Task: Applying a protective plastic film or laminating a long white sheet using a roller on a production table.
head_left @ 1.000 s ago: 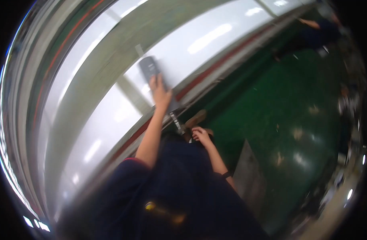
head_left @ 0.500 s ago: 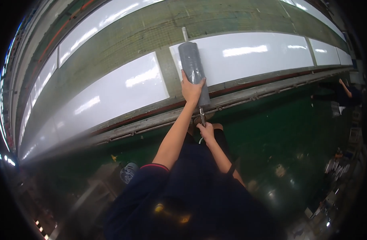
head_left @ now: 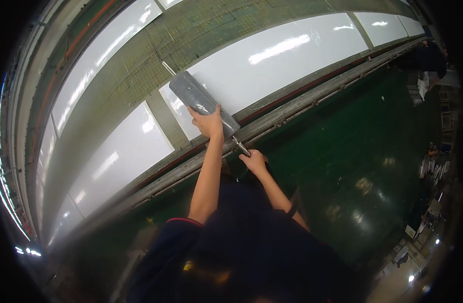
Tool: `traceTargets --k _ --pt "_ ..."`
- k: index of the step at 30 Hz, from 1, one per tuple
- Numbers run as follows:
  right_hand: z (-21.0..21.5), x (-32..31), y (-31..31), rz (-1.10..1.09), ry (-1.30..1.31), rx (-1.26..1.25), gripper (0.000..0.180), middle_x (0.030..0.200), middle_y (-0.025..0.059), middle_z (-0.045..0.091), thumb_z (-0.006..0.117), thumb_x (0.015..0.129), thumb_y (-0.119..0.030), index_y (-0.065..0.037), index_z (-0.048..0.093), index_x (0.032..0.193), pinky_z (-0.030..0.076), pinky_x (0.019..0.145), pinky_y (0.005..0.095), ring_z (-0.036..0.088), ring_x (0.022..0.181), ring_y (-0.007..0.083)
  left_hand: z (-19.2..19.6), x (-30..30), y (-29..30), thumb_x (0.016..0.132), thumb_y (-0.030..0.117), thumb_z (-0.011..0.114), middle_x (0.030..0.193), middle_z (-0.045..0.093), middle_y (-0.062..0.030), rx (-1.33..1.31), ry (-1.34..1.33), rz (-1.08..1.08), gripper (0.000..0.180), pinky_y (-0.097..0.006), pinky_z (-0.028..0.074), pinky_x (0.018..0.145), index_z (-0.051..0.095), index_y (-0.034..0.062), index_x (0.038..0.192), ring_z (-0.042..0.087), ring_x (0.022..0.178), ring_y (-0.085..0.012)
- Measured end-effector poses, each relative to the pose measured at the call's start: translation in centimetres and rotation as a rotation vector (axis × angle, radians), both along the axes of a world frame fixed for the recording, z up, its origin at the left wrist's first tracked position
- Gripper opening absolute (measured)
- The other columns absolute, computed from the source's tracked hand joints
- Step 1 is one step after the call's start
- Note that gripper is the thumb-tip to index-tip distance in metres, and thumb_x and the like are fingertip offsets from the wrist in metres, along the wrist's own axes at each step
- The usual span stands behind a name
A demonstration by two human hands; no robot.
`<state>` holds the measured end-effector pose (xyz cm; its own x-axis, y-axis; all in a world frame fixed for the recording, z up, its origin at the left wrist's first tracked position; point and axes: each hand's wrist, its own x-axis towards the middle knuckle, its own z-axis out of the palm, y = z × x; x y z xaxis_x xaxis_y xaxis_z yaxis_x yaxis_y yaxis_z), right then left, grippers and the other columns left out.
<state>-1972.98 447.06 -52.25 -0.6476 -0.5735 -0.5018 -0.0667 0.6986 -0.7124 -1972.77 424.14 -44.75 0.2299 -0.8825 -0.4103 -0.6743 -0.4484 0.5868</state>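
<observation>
rail (head_left: pixel 292 113) runs across the view, lower left to upper right | panels (head_left: pixel 272 60) behind rail | tube (head_left: pixel 203 103) lies over a panel, just behind rail | left hand (head_left: pixel 210 122) on tube's near end | right hand (head_left: pixel 253 161) just before rail, right of left hand | floor (head_left: pixel 363 166) before rail

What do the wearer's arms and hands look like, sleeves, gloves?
Both hands are bare, no gloves: left hand, right hand. The forearms are uncovered too. The left arm wears a short dark navy sleeve with a thin red trim at the cuff. No watch or markings can be made out.
</observation>
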Motion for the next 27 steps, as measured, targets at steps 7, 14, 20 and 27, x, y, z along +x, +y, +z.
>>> traceTargets --k 7,14,20,27 --pt "-1.0 -7.9 1.4 0.325 0.075 0.132 0.034 0.08 0.0227 0.073 0.076 0.083 -0.03 0.003 0.066 0.087 0.058 0.076 0.0483 0.076 0.082 0.0409 -3.1 -5.4 3.2 0.087 0.026 0.084 0.151 0.04 -0.0288 -0.283 -0.055 -0.19 0.094 -0.051 0.042 0.115 0.034 0.0164 0.166 0.046 0.139 -0.0446" --pt "0.3 -10.3 2.3 0.172 0.063 0.162 0.027 0.1 0.0282 0.072 0.069 0.087 -0.019 0.005 0.064 0.099 0.059 0.083 0.0542 0.073 0.093 0.0452 -3.7 -8.2 3.8 0.092 0.015 0.076 0.156 0.04 -0.0245 -0.555 0.013 -0.514 0.067 -0.051 0.036 0.12 0.053 0.0137 0.155 0.043 0.143 -0.0429" --pt "0.5 -14.8 10.7 0.236 0.23 0.269 0.036 0.115 0.021 0.069 0.069 0.088 -0.017 0.003 0.068 0.118 0.058 0.093 0.0504 0.067 0.113 0.0389 -2.7 -13.1 3.1 0.091 0.016 0.077 0.163 0.035 -0.026 -0.552 0.104 -0.763 0.073 -0.05 0.034 0.125 0.047 0.0058 0.157 0.035 0.152 -0.045" --pt "-1.6 -13.8 21.0 -0.428 -0.021 0.308 0.025 0.105 0.0194 0.074 0.069 0.094 -0.017 -0.001 0.075 0.112 0.056 0.09 0.0415 0.072 0.101 0.032 -7.4 -17.5 -0.7 0.09 0.036 0.081 0.169 0.02 -0.031 -0.318 0.284 -0.252 0.109 -0.05 0.028 0.128 0.013 0.0043 0.17 0.026 0.156 -0.0467"
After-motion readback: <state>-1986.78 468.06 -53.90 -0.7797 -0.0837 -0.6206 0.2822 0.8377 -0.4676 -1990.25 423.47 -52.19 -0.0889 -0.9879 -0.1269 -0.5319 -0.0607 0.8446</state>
